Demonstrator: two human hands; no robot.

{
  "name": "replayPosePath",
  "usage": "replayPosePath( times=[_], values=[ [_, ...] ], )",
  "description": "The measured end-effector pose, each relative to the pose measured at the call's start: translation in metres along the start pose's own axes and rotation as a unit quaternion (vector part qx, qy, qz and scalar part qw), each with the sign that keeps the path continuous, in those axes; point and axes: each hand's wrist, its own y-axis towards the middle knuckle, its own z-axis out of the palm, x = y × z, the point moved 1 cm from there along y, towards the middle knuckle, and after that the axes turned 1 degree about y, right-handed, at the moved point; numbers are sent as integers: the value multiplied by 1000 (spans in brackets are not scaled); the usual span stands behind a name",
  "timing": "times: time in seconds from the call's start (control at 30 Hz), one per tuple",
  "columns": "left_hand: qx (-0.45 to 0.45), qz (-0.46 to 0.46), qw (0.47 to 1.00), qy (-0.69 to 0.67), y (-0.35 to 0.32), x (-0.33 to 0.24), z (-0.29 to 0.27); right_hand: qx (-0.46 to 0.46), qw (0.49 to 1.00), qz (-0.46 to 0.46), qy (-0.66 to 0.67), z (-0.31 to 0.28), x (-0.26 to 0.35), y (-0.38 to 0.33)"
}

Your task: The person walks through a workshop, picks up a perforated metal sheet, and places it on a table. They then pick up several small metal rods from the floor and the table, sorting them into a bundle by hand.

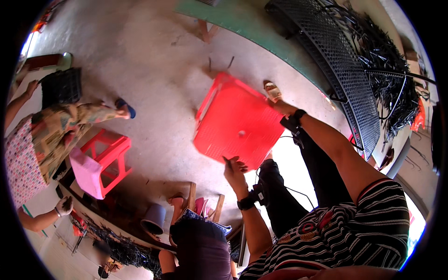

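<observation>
A red plastic stool (247, 121), its square seat with a small centre hole facing up at me, is slightly blurred. My right hand (283, 108) grips its right edge, fingers partly hidden by the rim. At the near edge of the seat is my left hand (236, 175), fingers curled in. A small dark tip shows by its thumb; I cannot make out what it holds. Both wrists wear black straps with small devices.
A black perforated rack (343, 60) and a heap of thin black pieces (392, 88) lie at right. Another red stool (105, 161) with a pink top stands left, beside a co-worker in patterned clothes. A second person sits below, near a grey-blue bucket (155, 217).
</observation>
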Motion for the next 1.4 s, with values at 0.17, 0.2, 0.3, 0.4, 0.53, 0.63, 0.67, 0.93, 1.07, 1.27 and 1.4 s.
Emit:
replayPosePath(
  times=[0.17, 0.2, 0.3, 0.4, 0.53, 0.63, 0.67, 0.93, 1.07, 1.27, 1.4],
  values=[
    [-114, 65, 989, 71, 24, -6, -1, 126, 943, 78, 298, 84, 54, -36],
    [-153, 90, 979, 101, 25, -6, -10, 149, 950, 59, 268, 103, 58, -29],
    [-194, 131, 947, 221, 39, -13, -16, 132, 950, 72, 273, 115, 56, -23],
    [-222, 122, 920, 300, 36, -23, -27, 118, 960, 71, 244, 117, 50, 4],
    [-222, 157, 888, 372, 45, -6, -43, -49, 996, -62, 32, 99, -4, 81],
    [-250, 106, 904, 332, 39, 1, -56, -191, 964, -45, -177, 76, -39, 150],
    [-310, 100, 893, 311, 28, 0, -60, -184, 974, -15, -135, 69, -25, 158],
    [-351, 134, 885, 275, 60, 13, -53, -209, 948, 242, -4, 23, -180, 300],
    [-376, 106, 852, 349, 63, 10, -52, -157, 938, 294, 96, 41, -160, 322],
    [-378, 78, 832, 398, 81, 9, -48, -153, 946, 286, 29, 59, -196, 364],
    [-358, 74, 838, 405, 94, 5, -46, -210, 945, 234, 88, 16, -258, 380]
  ],
)
